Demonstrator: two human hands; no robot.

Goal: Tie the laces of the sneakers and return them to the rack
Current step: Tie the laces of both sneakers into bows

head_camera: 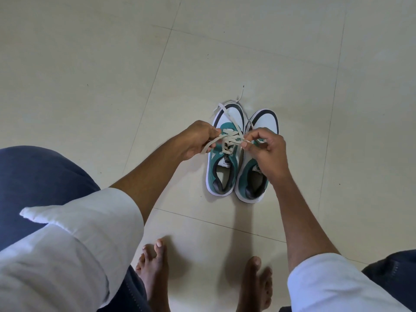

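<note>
Pale cream floor tiles (90,75) with thin grout lines are filling the whole view. Below, a person is crouching over them, dark blue trousers (33,176) and rolled white sleeves (78,244) showing at the lower corners, and two bare feet (155,273) are resting flat on the tile at the bottom edge. Just ahead of the feet, a pair of teal-and-white sneakers (225,174) is sitting side by side and touching, long axes running away from the person, heels nearest the feet and white toe caps pointing to the far side. Both forearms are reaching out over them. The left hand (198,140) is hovering beside the left sneaker's lacing, closed with fingers pinching one strand of the off-white lace (228,140). The right hand (265,149) is hanging over the right sneaker's tongue, thumb and forefinger pinching the other strand of the same lace. That lace is stretching between the two hands above the left sneaker's eyelets, and its loose ends (234,101) are trailing forward past the toe cap onto the tile.
</note>
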